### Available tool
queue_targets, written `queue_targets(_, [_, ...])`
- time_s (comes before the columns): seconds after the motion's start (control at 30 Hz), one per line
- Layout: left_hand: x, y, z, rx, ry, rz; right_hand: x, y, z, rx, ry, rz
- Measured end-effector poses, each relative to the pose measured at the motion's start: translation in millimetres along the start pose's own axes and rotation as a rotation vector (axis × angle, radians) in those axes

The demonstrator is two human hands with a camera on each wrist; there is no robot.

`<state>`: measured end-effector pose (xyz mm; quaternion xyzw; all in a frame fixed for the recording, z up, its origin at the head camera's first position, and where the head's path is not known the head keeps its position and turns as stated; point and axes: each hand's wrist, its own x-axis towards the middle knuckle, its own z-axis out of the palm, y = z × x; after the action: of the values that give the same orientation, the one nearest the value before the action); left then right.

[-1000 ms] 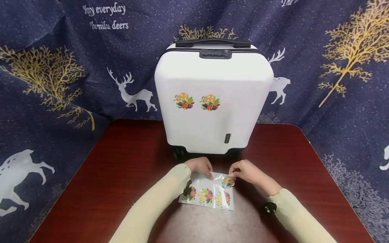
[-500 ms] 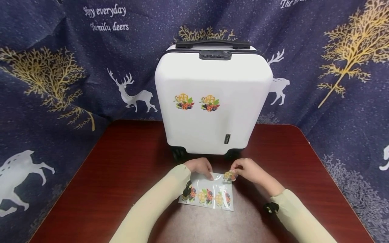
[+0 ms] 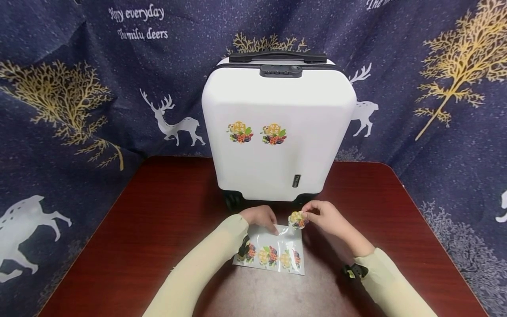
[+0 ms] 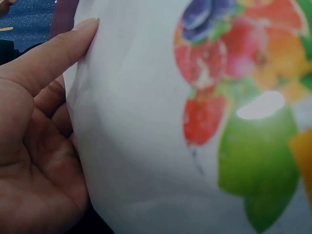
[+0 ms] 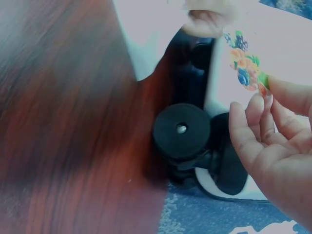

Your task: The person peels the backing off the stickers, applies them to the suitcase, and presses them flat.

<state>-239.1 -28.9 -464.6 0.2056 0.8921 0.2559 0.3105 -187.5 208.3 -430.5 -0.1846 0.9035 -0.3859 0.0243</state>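
Note:
My right hand (image 3: 322, 216) pinches a fruit sticker (image 3: 298, 220) between thumb and fingertips, just above the far right corner of the sticker sheet (image 3: 259, 240). In the right wrist view the sticker (image 5: 246, 66) shows berries and green leaves. My left hand (image 3: 260, 216) grips the sheet's far edge; the left wrist view has its thumb on top and curled fingers behind the sheet (image 4: 126, 122). Several fruit stickers (image 3: 268, 256) line the sheet's near side. Behind both hands stands a white suitcase (image 3: 273, 171), with two matching stickers (image 3: 240, 132) side by side on its front.
The suitcase rests on the dark red table (image 3: 174, 198), a black wheel (image 5: 181, 129) showing in the right wrist view. A black handle (image 3: 277, 56) and combination lock (image 3: 281, 70) top it. Blue cloth (image 3: 119, 97) with deer and trees hangs behind.
My right hand has lifted the sticker up and away from the sheet's right part, toward the suitcase. The left hand and the sheet have stayed in place.

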Motion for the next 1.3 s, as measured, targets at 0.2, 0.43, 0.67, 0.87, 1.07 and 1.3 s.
queue_targets(0.2, [-0.1,0.4,-0.4,0.009,0.0,-0.002,-0.9,-8.0,-4.5,0.048,0.058,0.04])
queue_targets(0.43, [0.1,0.3,0.4,0.024,0.014,-0.017,-2.9,-13.3,-8.0,0.078,0.068,0.042])
queue_targets(0.67, [0.4,0.1,1.0,0.04,0.01,-0.011,-5.7,-20.4,-10.7,0.129,0.072,0.044])
queue_targets(0.87, [0.9,-0.3,1.6,0.043,0.015,-0.009,-7.1,-25.6,-12.9,0.159,0.072,0.042])
queue_targets(1.07, [1.1,-0.3,1.7,0.044,0.017,-0.005,-6.8,-29.8,-14.4,0.168,0.077,0.024])
queue_targets(1.3, [0.8,-0.8,1.5,0.032,0.017,0.011,-4.8,-29.7,-16.4,0.154,0.089,-0.002])
